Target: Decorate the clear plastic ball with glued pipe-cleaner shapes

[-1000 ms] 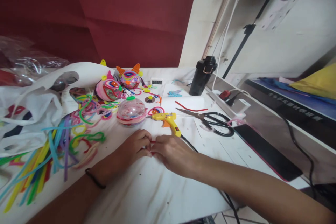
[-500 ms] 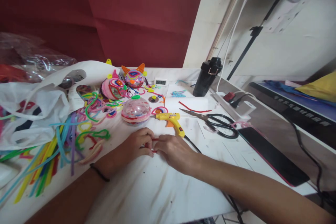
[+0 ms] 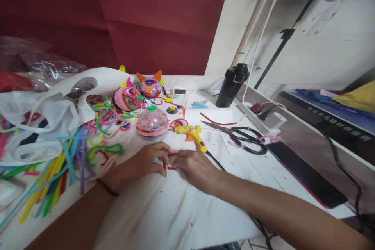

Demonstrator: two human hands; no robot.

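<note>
A red pipe cleaner (image 3: 172,154) is bent into a small loop low over the white marbled table (image 3: 152,211). The fingers of my left hand (image 3: 154,159) are closed on its left end. My right hand (image 3: 191,167) pinches the other side, and its fingertips cover that part. Just beyond my hands sit a clear ball wrapped in pink and red (image 3: 152,123) and a yellow glue gun (image 3: 191,131), its nozzle pointing left toward the ball. A red strip (image 3: 216,120) lies bent on white paper behind the glue gun.
Black-handled scissors (image 3: 240,134) and a black phone (image 3: 304,174) lie at the right, before a black bottle (image 3: 233,86) and a power strip (image 3: 260,121). Loose coloured pipe cleaners (image 3: 52,183) and plastic bags (image 3: 38,125) spread on the left. Two decorated balls (image 3: 129,97) stand behind.
My left hand has shifted slightly left, away from my right hand. More of the red loop shows between them now.
</note>
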